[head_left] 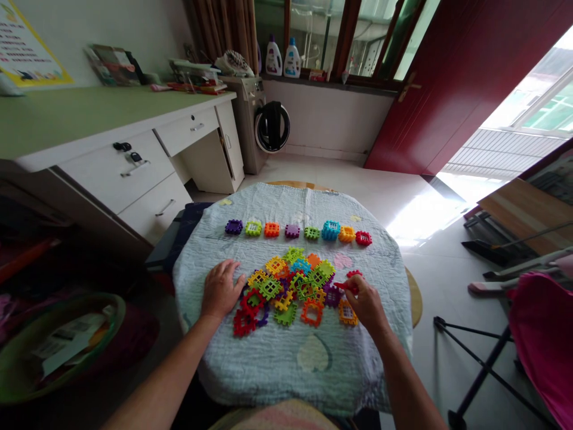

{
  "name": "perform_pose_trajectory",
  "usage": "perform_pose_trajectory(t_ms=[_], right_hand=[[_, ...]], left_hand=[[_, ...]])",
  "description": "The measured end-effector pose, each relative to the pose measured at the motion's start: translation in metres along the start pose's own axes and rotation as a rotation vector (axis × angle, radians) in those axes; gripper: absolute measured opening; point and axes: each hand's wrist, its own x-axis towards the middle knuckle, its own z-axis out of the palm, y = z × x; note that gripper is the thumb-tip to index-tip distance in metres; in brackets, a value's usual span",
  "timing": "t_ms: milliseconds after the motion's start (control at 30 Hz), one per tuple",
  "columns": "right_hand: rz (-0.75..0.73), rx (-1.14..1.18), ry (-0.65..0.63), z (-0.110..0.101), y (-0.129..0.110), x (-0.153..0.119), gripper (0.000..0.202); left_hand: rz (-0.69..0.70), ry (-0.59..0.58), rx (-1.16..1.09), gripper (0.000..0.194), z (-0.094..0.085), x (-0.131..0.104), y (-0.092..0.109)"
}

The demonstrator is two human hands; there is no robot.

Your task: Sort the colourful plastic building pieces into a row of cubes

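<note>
My left hand (222,288) lies on the cloth at the left edge of a loose pile of colourful plastic pieces (286,285), its fingers spread and nothing in them. At the pile's right side my right hand (363,297) pinches a red piece (342,286), partly covered by the fingers. An orange-yellow piece (348,312) lies just below that hand. Behind the pile runs a row of small blocks, from a dark purple block (233,227) at the left to a red block (364,238) at the right. A blue block (331,230) in it touches a yellow block (347,233).
The pale cloth (308,364) covers a round table. Beyond it stand a white desk (129,128), a washing machine (251,119) with its door ajar and a red door (430,83). A basket (111,358) is at the lower left, a pink folding chair (544,340) at the right.
</note>
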Motion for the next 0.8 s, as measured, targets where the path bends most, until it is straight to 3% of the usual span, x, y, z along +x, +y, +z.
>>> perform_pose_trajectory(t_ms=[100, 233, 300, 433, 800], right_hand=[[-0.028, -0.044, -0.019, 0.005, 0.001, -0.003, 0.007], [-0.024, -0.141, 0.077, 0.006, 0.004, 0.000, 0.007], [-0.046, -0.173, 0.032, 0.003, 0.006, 0.003, 0.003], [-0.059, -0.150, -0.083, -0.001, 0.010, 0.008, 0.014], [-0.052, -0.262, -0.107, 0.003, 0.010, 0.012, 0.037]], left_hand=[[-0.003, -0.002, 0.002, 0.035, 0.000, 0.000, 0.000], [0.002, -0.009, 0.003, 0.036, -0.001, 0.000, 0.000], [0.001, -0.009, 0.003, 0.035, -0.001, 0.000, 0.000], [0.003, -0.002, -0.003, 0.034, -0.001, 0.001, 0.001], [0.006, -0.004, -0.004, 0.035, -0.003, 0.001, 0.002]])
